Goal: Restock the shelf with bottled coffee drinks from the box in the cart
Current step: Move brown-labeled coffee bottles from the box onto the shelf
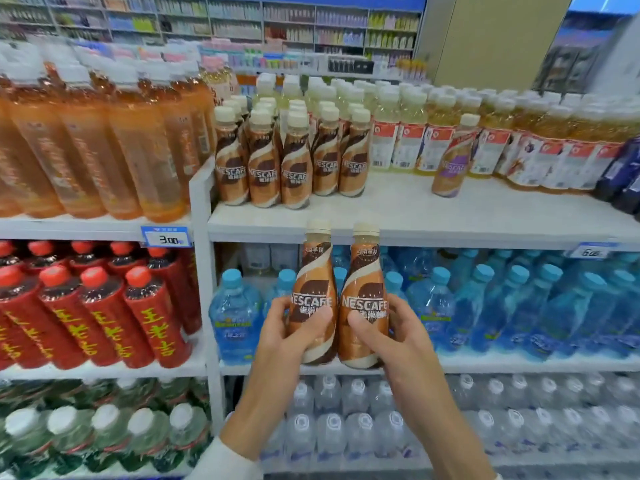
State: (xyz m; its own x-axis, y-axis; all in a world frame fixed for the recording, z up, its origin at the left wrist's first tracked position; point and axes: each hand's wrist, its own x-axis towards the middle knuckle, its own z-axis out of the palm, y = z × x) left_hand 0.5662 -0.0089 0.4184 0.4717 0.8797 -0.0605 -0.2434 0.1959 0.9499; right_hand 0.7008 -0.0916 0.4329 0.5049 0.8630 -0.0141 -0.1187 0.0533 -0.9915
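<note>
Head view. Left hand [289,327] grips a brown Nescafé coffee bottle [313,296] round its lower half, thumb across the label, fingers curled behind. Right hand [388,330] grips a second coffee bottle [363,299] the same way. Both bottles upright, side by side and touching or nearly so, held in front of the shelf edge [450,233], caps level with it.

On the white top shelf [398,202], a cluster of matching coffee bottles [291,157] stands at the left end, several rows deep. Bare shelf to their right. One purple-labelled Nescafé bottle [453,161] stands alone, tilted, just before the pale yellow drinks [415,133].

Orange tea bottles [86,143] on the neighbouring shelf to the left; red bottles [104,317] beneath them. Blue-capped water bottles [519,306] behind the hands; clear water packs [346,410] lower down, blurred, possibly shrink-wrapped.
</note>
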